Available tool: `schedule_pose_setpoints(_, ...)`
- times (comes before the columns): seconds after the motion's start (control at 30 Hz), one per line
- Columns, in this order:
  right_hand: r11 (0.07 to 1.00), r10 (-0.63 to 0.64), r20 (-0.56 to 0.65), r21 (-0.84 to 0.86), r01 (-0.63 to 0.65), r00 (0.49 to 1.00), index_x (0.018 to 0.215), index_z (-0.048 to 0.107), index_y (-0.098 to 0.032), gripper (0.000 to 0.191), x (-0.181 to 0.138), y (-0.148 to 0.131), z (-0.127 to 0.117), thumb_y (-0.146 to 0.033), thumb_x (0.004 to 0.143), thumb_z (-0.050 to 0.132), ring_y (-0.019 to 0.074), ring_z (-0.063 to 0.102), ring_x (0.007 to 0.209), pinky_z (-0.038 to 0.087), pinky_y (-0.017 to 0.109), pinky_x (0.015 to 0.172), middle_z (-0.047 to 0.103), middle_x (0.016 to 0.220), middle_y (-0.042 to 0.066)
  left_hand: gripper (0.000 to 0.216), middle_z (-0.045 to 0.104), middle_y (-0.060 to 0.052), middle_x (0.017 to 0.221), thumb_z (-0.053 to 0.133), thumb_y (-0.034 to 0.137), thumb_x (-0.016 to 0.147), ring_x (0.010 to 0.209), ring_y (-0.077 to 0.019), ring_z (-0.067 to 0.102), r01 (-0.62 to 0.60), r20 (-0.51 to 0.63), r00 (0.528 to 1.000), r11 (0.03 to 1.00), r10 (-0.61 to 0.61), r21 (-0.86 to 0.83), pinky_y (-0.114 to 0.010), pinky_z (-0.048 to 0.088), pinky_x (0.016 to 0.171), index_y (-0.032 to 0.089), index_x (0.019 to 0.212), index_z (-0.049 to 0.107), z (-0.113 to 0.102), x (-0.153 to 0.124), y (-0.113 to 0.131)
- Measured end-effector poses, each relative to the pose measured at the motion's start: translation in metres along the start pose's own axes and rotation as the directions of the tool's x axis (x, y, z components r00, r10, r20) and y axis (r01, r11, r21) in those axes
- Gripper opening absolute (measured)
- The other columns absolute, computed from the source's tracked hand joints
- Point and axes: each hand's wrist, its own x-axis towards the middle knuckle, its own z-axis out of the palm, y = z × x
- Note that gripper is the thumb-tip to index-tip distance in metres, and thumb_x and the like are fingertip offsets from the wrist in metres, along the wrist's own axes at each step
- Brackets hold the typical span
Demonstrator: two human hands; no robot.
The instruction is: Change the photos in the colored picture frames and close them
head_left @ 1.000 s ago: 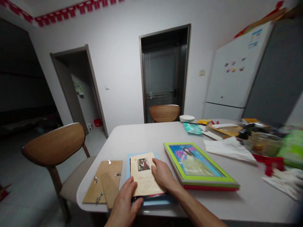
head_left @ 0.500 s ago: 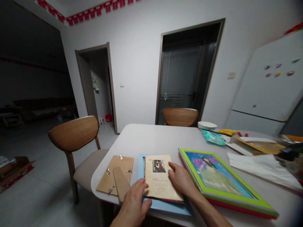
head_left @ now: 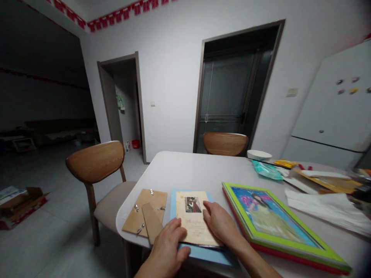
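A cream printed card (head_left: 194, 227) with a small picture lies over a light blue frame (head_left: 199, 255) at the table's front edge. My left hand (head_left: 168, 245) rests along the card's lower left edge, fingers stretched out and thumb apart. On the card's right side lie the fingers of my right hand (head_left: 218, 222), spread and touching its surface. To the left is a brown backing board (head_left: 136, 212) with several metal clips and a slanting stand leg (head_left: 152, 221), partly behind my left hand. A green-edged picture frame (head_left: 275, 218) lies to the right, on top of something red.
White paper (head_left: 327, 206), a teal packet (head_left: 266, 170), a white bowl (head_left: 259, 155) and a brown envelope (head_left: 326, 179) sit on the table's right side. A wooden chair (head_left: 98, 162) stands at the left, another chair (head_left: 225, 143) behind. An open cardboard box (head_left: 23, 204) is on the floor.
The card sits more evenly over the blue frame, with less of its red lower edge showing. Both hands stay at its sides. The whole view has shifted slightly.
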Motion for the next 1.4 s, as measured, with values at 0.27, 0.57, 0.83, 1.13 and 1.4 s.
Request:
schedule_pose_setpoints(0.27,0.962,-0.12,-0.06,-0.253,0.102,0.991,0.077,0.061,-0.019,0.023,-0.01,-0.004,0.005,-0.025,0.074,0.039,0.0218,0.045,0.085,0.034,0.03,0.069,0.054,0.091,0.009,0.015,0.053,-0.006,0.111,0.053,0.02,0.07,0.115,-0.0229,0.035,-0.034,0.029,0.999,0.996,0.032,0.08,-0.036,0.024,0.099,0.018,0.084,0.057,-0.001,0.002,0.004)
schedule_pose_setpoints(0.57,0.98,-0.155,0.003,-0.128,0.154,0.988,0.075,0.062,-0.016,0.031,-0.002,-0.011,0.005,-0.029,0.079,0.033,0.0198,0.045,0.089,0.033,0.028,0.076,0.056,0.09,0.011,0.046,0.05,-0.008,0.114,0.066,0.035,0.059,0.114,-0.0269,0.033,-0.092,0.081,0.993,0.99,0.084,0.107,-0.041,0.022,0.098,0.018,0.099,0.052,-0.004,0.0,0.005)
schedule_pose_setpoints(0.83,0.978,-0.206,-0.007,-0.026,0.206,0.978,0.094,0.06,-0.018,0.029,-0.013,-0.028,-0.003,-0.029,0.075,0.042,0.0219,0.045,0.096,0.032,0.031,0.08,0.055,0.103,0.009,0.074,0.026,-0.01,0.134,0.068,0.03,0.055,0.122,-0.0251,0.021,0.027,0.104,0.994,0.992,-0.04,0.125,-0.041,0.017,0.101,0.019,0.121,0.036,-0.02,-0.02,-0.027)
schedule_pose_setpoints(1.13,0.911,-0.409,0.129,0.117,0.395,0.903,0.099,0.055,-0.022,0.042,-0.033,-0.128,0.021,-0.048,0.066,0.049,0.024,0.048,0.087,0.03,0.036,0.076,0.059,0.091,0.008,0.067,0.037,-0.014,0.127,0.066,0.024,0.053,0.119,-0.0266,0.028,0.247,-0.178,0.962,0.937,-0.207,0.247,-0.039,0.025,0.099,0.014,0.115,0.043,-0.044,-0.038,-0.103)
schedule_pose_setpoints(1.4,0.931,-0.338,0.162,0.204,0.303,0.927,0.111,0.044,-0.023,0.047,-0.027,-0.139,0.04,-0.022,0.064,0.048,0.0201,0.049,0.085,0.032,0.032,0.074,0.053,0.093,0.007,0.051,0.049,-0.015,0.118,0.068,0.021,0.055,0.11,-0.0267,0.042,0.155,-0.207,0.972,0.963,-0.109,0.222,-0.039,0.034,0.094,0.015,0.104,0.054,-0.052,-0.041,-0.118)
